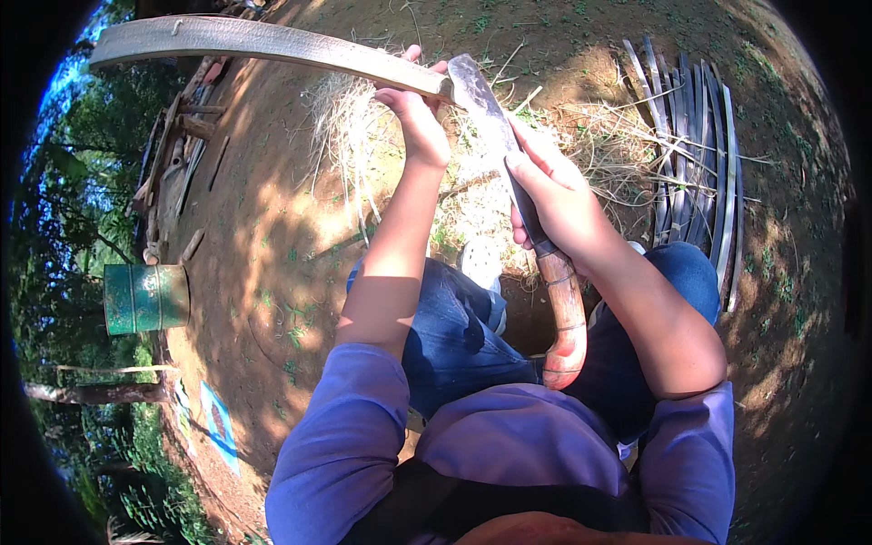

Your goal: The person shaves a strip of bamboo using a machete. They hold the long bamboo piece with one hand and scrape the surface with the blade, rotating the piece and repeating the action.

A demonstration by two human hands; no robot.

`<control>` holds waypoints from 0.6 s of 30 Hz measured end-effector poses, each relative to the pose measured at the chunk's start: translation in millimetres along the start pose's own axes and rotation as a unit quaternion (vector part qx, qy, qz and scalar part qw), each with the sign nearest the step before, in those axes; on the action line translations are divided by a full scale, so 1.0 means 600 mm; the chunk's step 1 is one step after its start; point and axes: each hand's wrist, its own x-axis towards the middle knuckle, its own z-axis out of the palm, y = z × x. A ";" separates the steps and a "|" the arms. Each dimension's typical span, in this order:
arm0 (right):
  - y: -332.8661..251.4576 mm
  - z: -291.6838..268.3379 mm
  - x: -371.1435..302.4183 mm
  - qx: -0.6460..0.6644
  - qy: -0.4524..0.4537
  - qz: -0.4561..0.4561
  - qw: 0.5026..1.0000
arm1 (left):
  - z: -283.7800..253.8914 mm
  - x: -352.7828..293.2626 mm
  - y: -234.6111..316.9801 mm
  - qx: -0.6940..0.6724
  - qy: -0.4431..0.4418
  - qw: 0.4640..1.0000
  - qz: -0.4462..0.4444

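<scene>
My left hand is closed around the near end of a long pale split strip of bamboo or wood, which reaches off to the upper left. In my right hand is a knife with a broad dark blade, gripped along the blade just above its handle. The long curved wooden handle is bound with bands and runs back toward my lap. The blade's tip lies right at the strip's end, beside my left fingers; whether it bites into the strip I cannot tell.
Thin pale shavings litter the dirt ground ahead of my feet. On the right lies a bundle of long dark strips. A green drum stands at the left, with stacked wood pieces beyond it. My jeans-covered knees flank the handle.
</scene>
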 end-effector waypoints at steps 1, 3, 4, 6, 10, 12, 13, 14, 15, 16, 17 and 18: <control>-0.004 -0.008 0.005 -0.006 0.011 -0.006 1.000 | 0.006 -0.011 -0.005 -0.019 -0.015 0.999 -0.023; -0.005 -0.023 0.014 -0.014 0.029 -0.015 0.999 | 0.011 -0.029 -0.007 0.009 -0.052 0.998 -0.046; -0.008 -0.031 0.017 -0.029 0.041 -0.011 0.999 | 0.003 -0.033 -0.020 0.053 -0.075 0.995 -0.044; -0.008 -0.033 0.022 -0.036 0.039 -0.010 0.999 | -0.019 -0.040 -0.053 0.235 -0.077 0.969 -0.023; -0.009 -0.027 0.018 -0.053 0.033 -0.009 0.998 | 0.004 -0.048 -0.048 0.328 -0.073 0.940 -0.050; -0.008 -0.022 0.014 -0.071 0.018 -0.001 0.997 | 0.031 -0.057 -0.020 0.355 -0.076 0.923 -0.126; -0.005 -0.018 0.016 -0.065 0.019 0.006 0.998 | 0.045 -0.058 -0.009 0.368 -0.078 0.912 -0.162; -0.005 -0.011 0.015 -0.063 0.009 -0.008 0.998 | 0.044 -0.060 -0.008 0.318 -0.098 0.935 -0.124; -0.007 -0.003 0.011 -0.061 -0.001 -0.021 0.998 | 0.048 -0.063 -0.010 0.287 -0.083 0.949 -0.099; -0.013 0.005 0.004 -0.060 0.007 -0.014 0.998 | 0.047 -0.064 -0.011 0.260 -0.087 0.953 -0.130; -0.018 0.008 -0.002 -0.053 0.007 -0.009 0.999 | 0.050 -0.062 -0.007 0.230 -0.095 0.955 -0.160; -0.023 0.010 -0.008 -0.045 0.008 -0.004 0.999 | 0.052 -0.060 -0.004 0.231 -0.120 0.955 -0.144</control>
